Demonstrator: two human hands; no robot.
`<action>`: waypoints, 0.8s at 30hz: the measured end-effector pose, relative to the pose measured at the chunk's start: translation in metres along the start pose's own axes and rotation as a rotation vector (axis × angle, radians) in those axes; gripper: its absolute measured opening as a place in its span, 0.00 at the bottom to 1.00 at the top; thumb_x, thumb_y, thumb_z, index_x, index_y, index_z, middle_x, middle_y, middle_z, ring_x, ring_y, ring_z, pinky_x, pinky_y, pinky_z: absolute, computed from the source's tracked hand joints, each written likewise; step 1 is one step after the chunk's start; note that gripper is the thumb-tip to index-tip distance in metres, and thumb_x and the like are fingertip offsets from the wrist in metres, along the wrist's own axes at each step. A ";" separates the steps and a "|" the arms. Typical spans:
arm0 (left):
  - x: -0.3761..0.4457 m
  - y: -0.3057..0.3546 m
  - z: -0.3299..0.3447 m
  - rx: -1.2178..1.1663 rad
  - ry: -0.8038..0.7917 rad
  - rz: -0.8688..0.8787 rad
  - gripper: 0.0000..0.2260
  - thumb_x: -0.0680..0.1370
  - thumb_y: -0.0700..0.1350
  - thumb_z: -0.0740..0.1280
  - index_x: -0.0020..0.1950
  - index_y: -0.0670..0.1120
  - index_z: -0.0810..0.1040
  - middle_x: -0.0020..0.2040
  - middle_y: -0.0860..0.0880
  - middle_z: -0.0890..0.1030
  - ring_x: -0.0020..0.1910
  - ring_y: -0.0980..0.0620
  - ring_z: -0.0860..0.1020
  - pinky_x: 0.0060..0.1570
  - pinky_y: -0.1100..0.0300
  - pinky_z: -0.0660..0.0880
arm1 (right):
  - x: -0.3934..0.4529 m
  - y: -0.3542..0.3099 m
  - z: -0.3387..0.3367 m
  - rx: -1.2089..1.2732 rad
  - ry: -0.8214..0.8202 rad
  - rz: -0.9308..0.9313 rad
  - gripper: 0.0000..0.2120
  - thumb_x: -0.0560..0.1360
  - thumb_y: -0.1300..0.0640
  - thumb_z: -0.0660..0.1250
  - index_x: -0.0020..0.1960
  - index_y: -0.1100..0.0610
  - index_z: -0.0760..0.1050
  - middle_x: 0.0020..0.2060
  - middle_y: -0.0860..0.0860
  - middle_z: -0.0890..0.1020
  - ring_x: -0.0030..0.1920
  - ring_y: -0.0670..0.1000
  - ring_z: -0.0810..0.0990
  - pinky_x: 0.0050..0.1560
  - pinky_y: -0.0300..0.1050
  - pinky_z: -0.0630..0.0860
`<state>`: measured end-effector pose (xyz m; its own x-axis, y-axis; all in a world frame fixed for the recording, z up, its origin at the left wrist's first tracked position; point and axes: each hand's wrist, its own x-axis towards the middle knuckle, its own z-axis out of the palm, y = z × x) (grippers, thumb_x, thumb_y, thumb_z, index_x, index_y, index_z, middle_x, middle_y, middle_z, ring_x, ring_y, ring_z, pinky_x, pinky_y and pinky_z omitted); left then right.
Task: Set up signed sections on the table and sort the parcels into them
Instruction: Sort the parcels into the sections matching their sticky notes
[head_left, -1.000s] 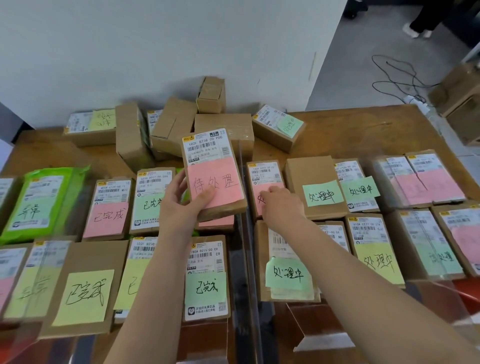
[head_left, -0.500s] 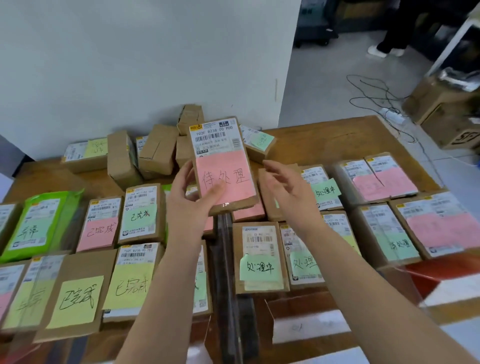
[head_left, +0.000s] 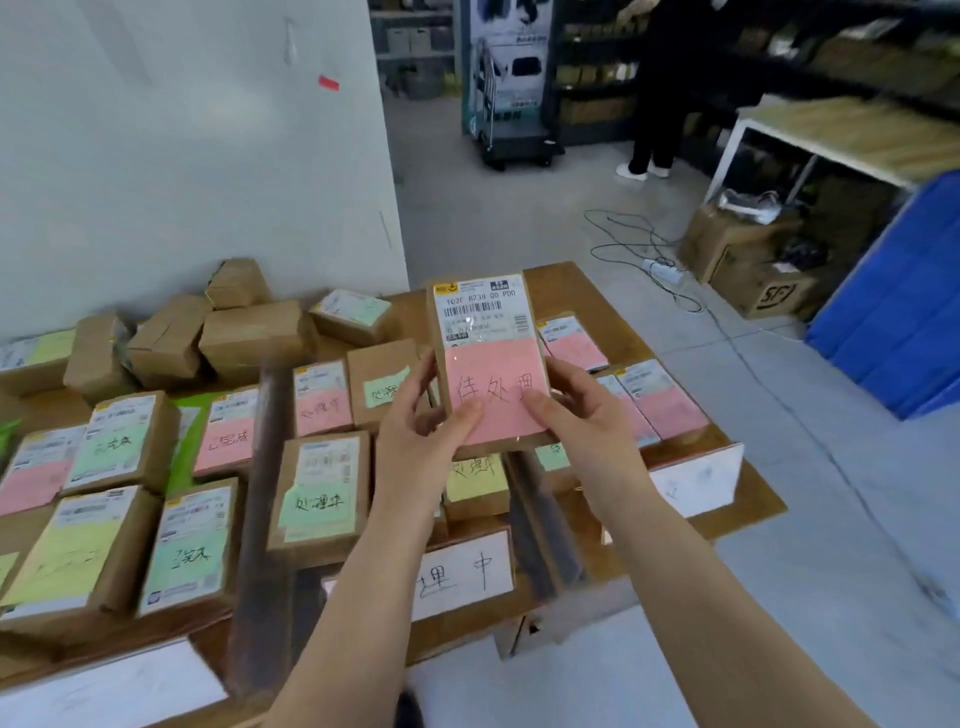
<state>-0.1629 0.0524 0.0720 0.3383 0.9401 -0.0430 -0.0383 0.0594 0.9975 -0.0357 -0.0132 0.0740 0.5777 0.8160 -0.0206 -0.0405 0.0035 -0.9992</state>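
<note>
Both hands hold a flat cardboard parcel (head_left: 485, 332) with a barcode label and a pink handwritten note, lifted above the wooden table (head_left: 582, 283). My left hand (head_left: 423, 423) grips its lower left edge, thumb on the pink note. My right hand (head_left: 576, 415) grips its lower right edge, thumb on the note too. Below lie several parcels with pink, green and yellow notes, split by dark upright dividers (head_left: 260, 519). A white section sign (head_left: 467, 571) with handwriting stands at the front edge; another white sign (head_left: 696, 480) stands at the right.
Unlabelled cardboard boxes (head_left: 249, 332) are piled at the table's back by the white wall. On the floor to the right are cables with a power strip (head_left: 662, 270), cardboard boxes (head_left: 737, 244) and a blue bin (head_left: 904, 312). A person (head_left: 657, 104) stands by shelves far back.
My right hand left the parcels on the table and took hold of the lifted pink-note parcel. The parcel moved right, and my view swung right and up.
</note>
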 end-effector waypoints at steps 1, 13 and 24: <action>-0.008 -0.001 0.015 -0.005 -0.009 -0.009 0.26 0.73 0.43 0.72 0.67 0.58 0.69 0.59 0.58 0.78 0.51 0.58 0.80 0.42 0.63 0.79 | -0.005 0.000 -0.017 0.005 0.008 0.002 0.15 0.75 0.59 0.69 0.58 0.46 0.74 0.50 0.44 0.82 0.50 0.43 0.80 0.43 0.35 0.79; -0.037 0.013 0.130 0.082 -0.135 -0.038 0.22 0.77 0.46 0.66 0.69 0.59 0.68 0.56 0.58 0.78 0.46 0.63 0.77 0.34 0.71 0.76 | -0.015 -0.014 -0.143 0.016 0.113 -0.005 0.11 0.75 0.54 0.68 0.54 0.42 0.74 0.48 0.45 0.83 0.48 0.48 0.83 0.42 0.38 0.81; 0.036 -0.008 0.196 0.091 -0.187 -0.105 0.20 0.77 0.44 0.66 0.68 0.56 0.70 0.56 0.58 0.78 0.44 0.63 0.77 0.37 0.68 0.78 | 0.064 -0.005 -0.189 -0.092 0.184 0.082 0.13 0.76 0.54 0.66 0.60 0.47 0.74 0.48 0.45 0.83 0.48 0.47 0.83 0.45 0.43 0.82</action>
<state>0.0341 0.0199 0.0735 0.5043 0.8514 -0.1444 0.0887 0.1153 0.9894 0.1552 -0.0699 0.0709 0.7151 0.6918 -0.0997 -0.0242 -0.1180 -0.9927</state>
